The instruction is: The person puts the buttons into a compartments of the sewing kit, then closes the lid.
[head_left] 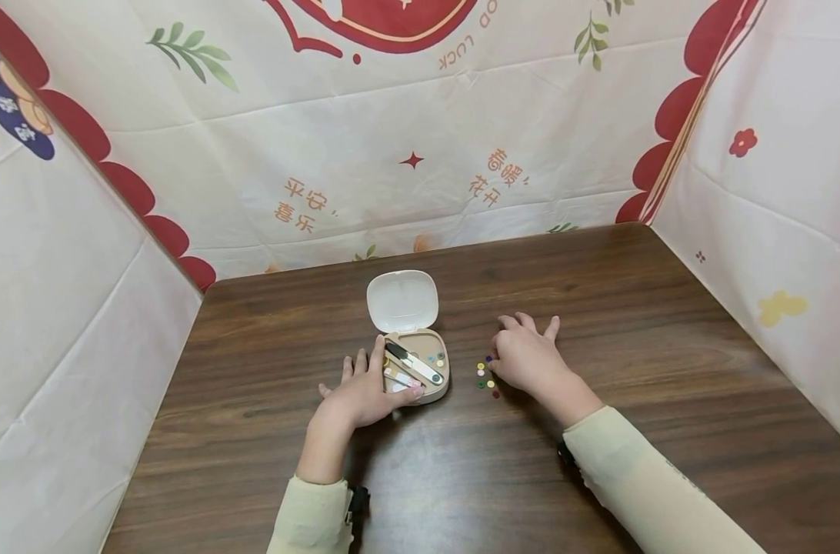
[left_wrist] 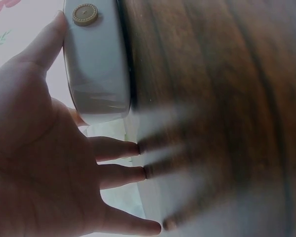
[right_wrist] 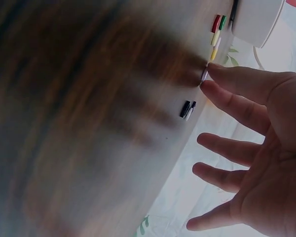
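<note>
A beige case (head_left: 434,397) with its white lid (head_left: 402,302) raised stands mid-table; in its compartments lie a black-and-white tool (head_left: 415,364), a pink-and-white item (head_left: 401,378) and a few small buttons (head_left: 440,362). My left hand (head_left: 361,396) rests against the case's near left corner, thumb along the front by the round clasp (left_wrist: 85,15), index finger along the left side, the others spread straight. To the right, my right hand (head_left: 531,360) pinches a small pale purple button (right_wrist: 204,75) at the tabletop between thumb and index fingertips, its other fingers extended.
Loose buttons lie between the case and my right hand: yellow (head_left: 491,384), green (head_left: 481,385) and red (head_left: 496,394) among them. Black and white buttons (right_wrist: 185,109) sit beyond my right fingertips. Printed cloth (head_left: 365,146) hangs behind the wooden table (head_left: 268,308) and along both sides.
</note>
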`<state>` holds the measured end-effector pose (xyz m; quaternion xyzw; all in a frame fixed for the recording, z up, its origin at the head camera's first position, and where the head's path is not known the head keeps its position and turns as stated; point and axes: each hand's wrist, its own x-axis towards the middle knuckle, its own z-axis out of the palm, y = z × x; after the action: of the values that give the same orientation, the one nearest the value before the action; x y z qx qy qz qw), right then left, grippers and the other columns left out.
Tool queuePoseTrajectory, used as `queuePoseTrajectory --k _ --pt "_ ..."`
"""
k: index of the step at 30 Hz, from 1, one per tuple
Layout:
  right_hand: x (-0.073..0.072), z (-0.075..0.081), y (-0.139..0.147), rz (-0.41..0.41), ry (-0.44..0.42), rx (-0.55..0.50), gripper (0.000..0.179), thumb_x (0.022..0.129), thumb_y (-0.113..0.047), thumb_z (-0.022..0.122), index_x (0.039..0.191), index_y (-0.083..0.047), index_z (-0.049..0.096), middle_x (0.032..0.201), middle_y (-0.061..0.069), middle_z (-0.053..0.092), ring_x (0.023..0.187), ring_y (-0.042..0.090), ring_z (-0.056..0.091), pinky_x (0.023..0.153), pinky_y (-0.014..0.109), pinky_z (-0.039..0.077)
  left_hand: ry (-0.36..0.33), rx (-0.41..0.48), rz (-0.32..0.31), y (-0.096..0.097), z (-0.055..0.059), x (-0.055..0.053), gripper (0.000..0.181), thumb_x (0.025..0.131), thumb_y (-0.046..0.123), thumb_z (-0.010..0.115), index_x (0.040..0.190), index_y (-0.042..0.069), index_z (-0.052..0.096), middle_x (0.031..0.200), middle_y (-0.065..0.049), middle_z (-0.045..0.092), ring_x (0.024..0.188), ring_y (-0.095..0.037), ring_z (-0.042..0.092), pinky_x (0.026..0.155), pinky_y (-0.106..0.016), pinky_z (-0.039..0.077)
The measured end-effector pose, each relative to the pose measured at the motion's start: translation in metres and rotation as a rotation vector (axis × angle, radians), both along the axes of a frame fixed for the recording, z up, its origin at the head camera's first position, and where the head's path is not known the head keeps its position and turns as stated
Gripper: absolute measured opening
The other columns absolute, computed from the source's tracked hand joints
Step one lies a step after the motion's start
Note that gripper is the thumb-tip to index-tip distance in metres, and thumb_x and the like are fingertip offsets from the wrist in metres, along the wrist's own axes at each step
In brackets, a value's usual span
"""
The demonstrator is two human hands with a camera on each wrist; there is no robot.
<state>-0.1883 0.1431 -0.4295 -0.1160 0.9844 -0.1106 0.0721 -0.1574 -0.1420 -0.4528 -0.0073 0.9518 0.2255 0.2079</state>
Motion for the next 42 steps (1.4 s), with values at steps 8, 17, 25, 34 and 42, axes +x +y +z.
queuePoseTrajectory --k 8,17,25,34,42 --pt "0.002 -0.001 -0.004 0.008 0.031 0.024 0.027 0.094 -0.020 0.078 0.068 -0.016 0.072 0.159 0.021 0.054 0.153 0.051 0.037 0.111 0.094 0.003 0.035 -0.023 -0.011 0.003 0.011 0.005 0.127 0.080 0.093 0.061 0.173 0.032 0.000 0.177 -0.024 0.020 0.164 -0.051 0.016 0.109 -0.095 0.010" --pt "0.003 -0.001 -0.005 0.005 0.036 0.033 0.025 0.093 -0.019 0.078 0.069 -0.015 0.074 0.157 0.021 0.055 0.152 0.051 0.038 0.111 0.095 0.001 0.014 0.020 0.005 -0.003 -0.007 -0.001 0.140 0.066 0.105 0.055 0.172 0.035 -0.004 0.179 -0.020 0.011 0.166 -0.047 0.006 0.112 -0.094 0.005" --pt "0.002 -0.002 -0.005 -0.007 0.023 0.019 0.028 0.094 -0.018 0.077 0.067 -0.016 0.072 0.158 0.021 0.055 0.152 0.052 0.039 0.111 0.094 0.001 0.005 0.022 0.000 -0.003 -0.003 -0.001 0.136 0.072 0.099 0.060 0.173 0.033 -0.005 0.179 -0.021 0.010 0.166 -0.046 0.003 0.113 -0.093 0.006" --pt "0.001 -0.002 -0.003 0.005 0.013 0.005 0.028 0.095 -0.016 0.074 0.067 -0.017 0.070 0.159 0.022 0.054 0.152 0.052 0.039 0.114 0.092 0.003 0.032 0.022 0.003 -0.001 0.000 0.001 0.131 0.075 0.096 0.061 0.173 0.035 -0.002 0.179 -0.022 0.013 0.166 -0.049 0.007 0.110 -0.095 0.005" --pt "0.001 -0.003 -0.004 0.027 0.033 -0.026 0.031 0.093 -0.011 0.073 0.063 -0.018 0.067 0.155 0.019 0.058 0.151 0.049 0.042 0.115 0.091 0.002 0.020 0.002 0.011 -0.003 -0.010 -0.003 0.130 0.075 0.097 0.060 0.172 0.039 -0.005 0.180 -0.019 0.011 0.167 -0.046 0.005 0.111 -0.094 0.004"
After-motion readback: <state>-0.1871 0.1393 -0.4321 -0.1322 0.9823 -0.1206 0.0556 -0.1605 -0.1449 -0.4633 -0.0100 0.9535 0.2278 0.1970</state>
